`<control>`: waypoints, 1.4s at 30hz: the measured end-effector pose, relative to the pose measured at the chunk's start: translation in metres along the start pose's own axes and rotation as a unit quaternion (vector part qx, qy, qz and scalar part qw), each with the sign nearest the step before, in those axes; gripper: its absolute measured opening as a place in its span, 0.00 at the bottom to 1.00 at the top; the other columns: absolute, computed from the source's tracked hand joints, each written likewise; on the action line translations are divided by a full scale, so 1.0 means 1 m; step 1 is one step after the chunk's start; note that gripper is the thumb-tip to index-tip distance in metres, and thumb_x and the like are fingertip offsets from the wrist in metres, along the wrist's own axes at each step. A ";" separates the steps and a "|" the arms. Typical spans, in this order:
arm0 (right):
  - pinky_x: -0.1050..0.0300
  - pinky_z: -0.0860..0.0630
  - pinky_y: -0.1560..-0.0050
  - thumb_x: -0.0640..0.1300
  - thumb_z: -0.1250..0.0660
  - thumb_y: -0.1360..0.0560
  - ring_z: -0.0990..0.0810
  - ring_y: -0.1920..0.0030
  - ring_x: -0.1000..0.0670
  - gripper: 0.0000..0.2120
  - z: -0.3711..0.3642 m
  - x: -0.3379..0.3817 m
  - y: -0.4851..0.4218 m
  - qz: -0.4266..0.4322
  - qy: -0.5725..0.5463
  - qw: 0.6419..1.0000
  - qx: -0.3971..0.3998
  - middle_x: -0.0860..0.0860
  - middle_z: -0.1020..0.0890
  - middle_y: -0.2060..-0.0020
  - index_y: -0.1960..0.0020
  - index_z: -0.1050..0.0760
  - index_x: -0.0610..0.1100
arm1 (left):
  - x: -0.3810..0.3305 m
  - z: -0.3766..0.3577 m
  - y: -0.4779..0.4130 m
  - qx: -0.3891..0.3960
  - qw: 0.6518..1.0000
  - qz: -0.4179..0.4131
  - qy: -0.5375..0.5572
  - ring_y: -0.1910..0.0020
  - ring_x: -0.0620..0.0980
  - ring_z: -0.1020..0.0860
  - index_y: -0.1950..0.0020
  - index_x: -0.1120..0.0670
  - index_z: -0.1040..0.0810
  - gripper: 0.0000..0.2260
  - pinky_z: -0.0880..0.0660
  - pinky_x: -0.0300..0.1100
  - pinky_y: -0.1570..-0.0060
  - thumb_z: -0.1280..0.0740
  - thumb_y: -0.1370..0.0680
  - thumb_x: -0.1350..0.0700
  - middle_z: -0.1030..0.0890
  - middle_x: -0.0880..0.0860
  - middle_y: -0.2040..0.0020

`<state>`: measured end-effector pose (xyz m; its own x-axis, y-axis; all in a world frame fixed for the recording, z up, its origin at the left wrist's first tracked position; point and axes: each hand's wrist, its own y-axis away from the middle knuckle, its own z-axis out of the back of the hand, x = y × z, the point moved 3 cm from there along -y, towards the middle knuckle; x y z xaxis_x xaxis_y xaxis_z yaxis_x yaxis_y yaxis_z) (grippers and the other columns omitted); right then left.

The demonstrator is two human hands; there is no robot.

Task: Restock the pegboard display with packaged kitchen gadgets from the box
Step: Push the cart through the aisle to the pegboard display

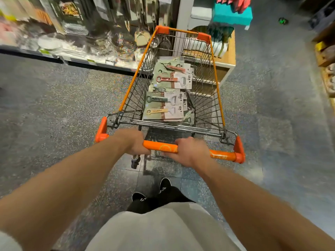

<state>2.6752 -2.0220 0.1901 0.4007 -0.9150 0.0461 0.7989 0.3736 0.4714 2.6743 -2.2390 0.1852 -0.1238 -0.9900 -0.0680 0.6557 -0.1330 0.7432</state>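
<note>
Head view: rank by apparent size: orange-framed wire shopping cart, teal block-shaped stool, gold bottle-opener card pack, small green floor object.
1. Orange-framed wire shopping cart.
2-3. Teal block-shaped stool and gold bottle-opener card pack: these look alike in size, and the stool is farther away, so unranked.
4. Small green floor object.

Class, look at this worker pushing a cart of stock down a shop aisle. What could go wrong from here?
The cart has its front close to the wooden display unit; pushing on could knock it. The carded packs lie in loose piles, so a jolt might scatter them. The left hand and right hand both grip the handle, leaving none free to catch.
</note>
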 end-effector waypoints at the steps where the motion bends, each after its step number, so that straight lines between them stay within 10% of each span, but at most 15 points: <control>1: 0.50 0.19 0.61 0.86 0.51 0.34 0.21 0.66 0.48 0.39 0.001 0.000 0.002 -0.003 -0.014 1.000 0.002 0.52 0.23 0.66 0.58 0.27 0.52 | -0.001 0.001 0.001 -0.001 1.000 -0.008 0.001 0.60 0.51 0.21 0.60 0.46 0.25 0.20 0.19 0.50 0.49 0.32 0.25 0.30 0.21 0.50 0.61; 7: 0.50 0.24 0.58 0.75 0.56 0.21 0.23 0.61 0.50 0.31 0.021 0.004 0.009 -0.006 -0.145 0.983 -0.117 0.54 0.23 0.61 0.55 0.30 0.51 | 0.001 0.017 0.007 0.059 0.982 -0.041 0.177 0.55 0.52 0.15 0.49 0.51 0.19 0.29 0.20 0.47 0.52 0.26 0.32 0.26 0.14 0.54 0.55; 12: 0.51 0.30 0.61 0.60 0.48 0.15 0.21 0.60 0.46 0.17 0.063 0.026 -0.046 -0.073 -0.211 0.954 -0.201 0.52 0.21 0.61 0.45 0.27 0.50 | 0.031 0.069 0.000 -0.093 0.934 -0.074 0.338 0.59 0.51 0.15 0.50 0.56 0.19 0.21 0.17 0.48 0.57 0.23 0.26 0.38 0.13 0.55 0.57; 16: 0.50 0.28 0.60 0.55 0.43 0.15 0.22 0.59 0.43 0.12 0.078 0.060 -0.103 -0.135 -0.300 0.924 -0.193 0.50 0.20 0.59 0.40 0.27 0.49 | 0.092 0.124 -0.033 -0.208 0.927 -0.083 0.300 0.60 0.57 0.14 0.50 0.58 0.19 0.07 0.15 0.49 0.62 0.30 0.18 0.54 0.13 0.58 0.56; 24: 0.47 0.21 0.52 0.54 0.43 0.17 0.18 0.54 0.42 0.10 0.091 0.124 -0.200 -0.264 -0.377 0.868 -0.186 0.46 0.17 0.55 0.43 0.28 0.50 | 0.204 0.188 -0.102 -0.249 0.947 -0.117 0.165 0.56 0.59 0.18 0.53 0.55 0.19 0.14 0.22 0.49 0.55 0.36 0.16 0.47 0.15 0.56 0.58; 29: 0.41 0.20 0.46 0.56 0.47 0.16 0.18 0.53 0.41 0.10 0.112 0.171 -0.235 -0.360 -0.368 0.846 -0.138 0.47 0.21 0.60 0.45 0.33 0.51 | 0.253 0.203 -0.121 -0.188 0.956 -0.170 0.149 0.58 0.53 0.24 0.55 0.52 0.25 0.08 0.33 0.43 0.58 0.37 0.16 0.54 0.21 0.51 0.60; 36: 0.42 0.18 0.47 0.50 0.48 0.15 0.18 0.54 0.44 0.10 0.136 0.182 -0.266 -0.419 -0.411 0.798 -0.135 0.49 0.19 0.56 0.43 0.29 0.50 | 0.264 0.251 -0.157 -0.135 0.950 -0.239 0.150 0.57 0.50 0.21 0.46 0.53 0.21 0.07 0.23 0.46 0.58 0.38 0.17 0.53 0.18 0.51 0.54; 42: 0.48 0.16 0.54 0.49 0.36 0.20 0.15 0.55 0.46 0.05 0.141 0.155 -0.282 -0.452 -0.533 0.693 -0.177 0.51 0.16 0.56 0.51 0.25 0.59 | 0.236 0.279 -0.198 -0.108 0.945 -0.271 0.146 0.61 0.46 0.26 0.50 0.51 0.22 0.06 0.31 0.40 0.63 0.38 0.19 0.55 0.20 0.49 0.57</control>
<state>2.4489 -2.2908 0.1881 -0.7438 -0.3211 0.5862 0.6427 -0.5847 0.4951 2.3079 -2.4331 0.2075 -0.2953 -0.7407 -0.6035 0.6956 -0.5997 0.3956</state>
